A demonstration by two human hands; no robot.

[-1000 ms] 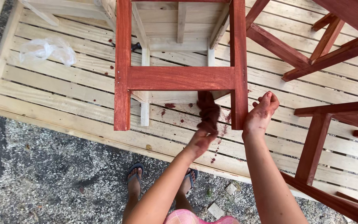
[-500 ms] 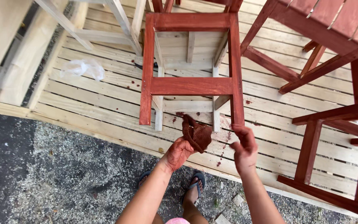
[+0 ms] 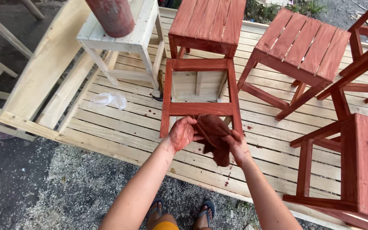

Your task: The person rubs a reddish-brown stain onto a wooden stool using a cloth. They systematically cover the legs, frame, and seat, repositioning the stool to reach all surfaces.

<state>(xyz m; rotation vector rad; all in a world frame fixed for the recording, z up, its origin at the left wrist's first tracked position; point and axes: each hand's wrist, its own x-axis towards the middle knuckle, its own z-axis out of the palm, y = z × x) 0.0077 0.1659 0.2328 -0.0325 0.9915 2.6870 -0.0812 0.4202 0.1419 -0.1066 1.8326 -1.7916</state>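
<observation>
Centre frame: left hand (image 3: 183,133) and right hand (image 3: 237,147), both stained red, grip a dark red-brown rag (image 3: 213,135) between them, fingers curled into the cloth; right fingertips seem buried in folds. Just above stands a half-stained stool frame (image 3: 199,109) on the pale slatted platform (image 3: 120,127). Crumpled plastic bag (image 3: 107,100) left of it.

- Red-stained stools (image 3: 299,47) stand beyond the grips, on a pale slatted platform (image 3: 120,127).
- An unpainted stool (image 3: 124,38) carries a reddish cylinder (image 3: 110,16), far left of them.
- A crumpled clear plastic bag (image 3: 107,100) lies left.
- Sandals (image 3: 205,211) rest on gravel (image 3: 56,187) below.
</observation>
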